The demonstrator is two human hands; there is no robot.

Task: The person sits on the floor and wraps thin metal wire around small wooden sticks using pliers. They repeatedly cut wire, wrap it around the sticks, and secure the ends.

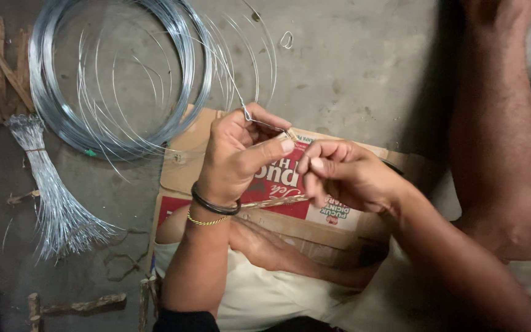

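The left hand point(235, 157) pinches a thin stick point(278, 200) – its long axis runs down-left from the fingertips. The right hand point(345, 175) closes on the wire point(259, 122) just beside it.

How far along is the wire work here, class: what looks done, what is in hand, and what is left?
Done: a tied bundle of cut wire lengths lies on the floor. In hand: the left hand and right hand pinch a thin wire and a slim stick together over flattened cardboard. Left: a large wire coil remains, so plenty probably awaits.
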